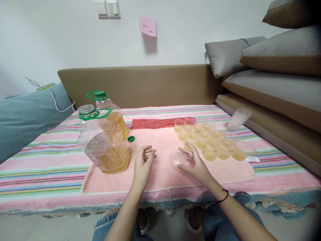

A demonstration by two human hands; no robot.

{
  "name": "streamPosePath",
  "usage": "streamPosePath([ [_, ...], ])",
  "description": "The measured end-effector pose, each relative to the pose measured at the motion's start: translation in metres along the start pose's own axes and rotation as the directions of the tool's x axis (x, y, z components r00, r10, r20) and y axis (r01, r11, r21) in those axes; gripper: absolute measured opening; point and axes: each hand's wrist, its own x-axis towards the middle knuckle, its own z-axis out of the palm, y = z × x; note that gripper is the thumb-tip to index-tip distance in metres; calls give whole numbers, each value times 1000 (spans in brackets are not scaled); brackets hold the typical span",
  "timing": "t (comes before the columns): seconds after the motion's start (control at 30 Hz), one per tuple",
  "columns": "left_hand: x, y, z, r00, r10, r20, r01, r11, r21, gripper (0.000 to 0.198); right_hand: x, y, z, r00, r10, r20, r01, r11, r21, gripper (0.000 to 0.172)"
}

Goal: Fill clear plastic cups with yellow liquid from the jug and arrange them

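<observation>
My right hand (194, 164) has its thumb and fingers on either side of a clear plastic cup (175, 161) with no yellow liquid visible in it. The cup stands on the pink towel. To its left, my left hand (144, 162) hovers with fingers loosely curled, thumb apart and nothing in it. Several clear cups of yellow liquid (211, 152) stand grouped beyond and right of my right hand. A large uncapped plastic jug (107, 157), partly filled with yellow liquid, stands left of my left hand. Its green cap (131, 138) lies on the towel.
Behind the open jug stands a capped jug (114, 113) with a green handle. A flat red plastic bag (152, 124) lies at the back. A stack of nested cups (239, 119) leans at the right, by piled cushions (276, 80). The pink towel (155, 182) covers striped cloth.
</observation>
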Motion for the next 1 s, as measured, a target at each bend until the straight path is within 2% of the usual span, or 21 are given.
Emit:
streamPosePath([
  [0.43,-2,0,3,999,33,11,-33,999,4,29,-3,-5,-8,1000,2,7,-3,1000,30,88],
  [0.53,-2,1,3,998,62,-4,-62,998,10,27,-4,-11,-11,998,-23,-50,25,999,33,75],
  [0.6,-3,2,2,997,79,-20,-78,997,19,25,-5,-16,-13,989,-58,-132,65,997,49,58],
  [0.7,-5,7,-1,975,216,-54,-206,967,150,20,-5,-26,-14,959,-94,-268,119,990,80,30],
  [0.77,-8,10,-4,919,389,-65,-353,884,306,17,-6,-31,-14,938,-104,-332,142,986,91,21],
  [0.83,-11,13,-7,833,549,-71,-465,764,447,17,-8,-35,-11,920,-119,-374,162,983,86,19],
  [0.93,-15,18,-16,684,718,-126,-527,606,596,20,-11,-38,0,896,-171,-411,206,978,42,20],
  [1.0,-15,22,-25,591,777,-217,-511,569,645,23,-14,-41,11,894,-230,-385,254,967,11,14],
])
